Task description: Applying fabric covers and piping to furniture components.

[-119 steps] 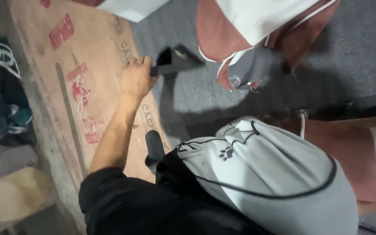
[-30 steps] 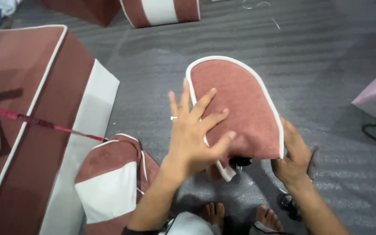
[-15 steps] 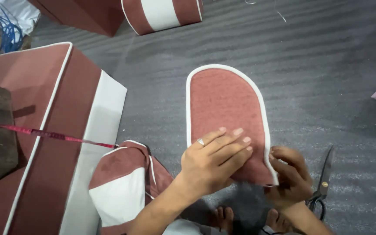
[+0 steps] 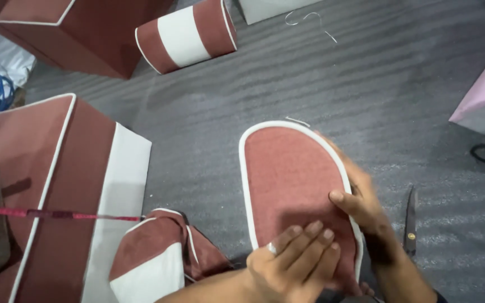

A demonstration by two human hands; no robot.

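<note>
No packages, labels, signs or screens visible.

both hands (image 4: 332, 241) pressing red white-piped cushion panel (image 4: 293, 179) on grey floor (image 4: 366, 73); scissors (image 4: 410, 221) beside.

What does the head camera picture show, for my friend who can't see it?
Two bare hands press on a rounded red fabric panel with white piping, lying on grey floor covering: the left hand flat on its near end, the right hand gripping its right edge. Scissors lie to the right, with red-and-white cushions around.
</note>
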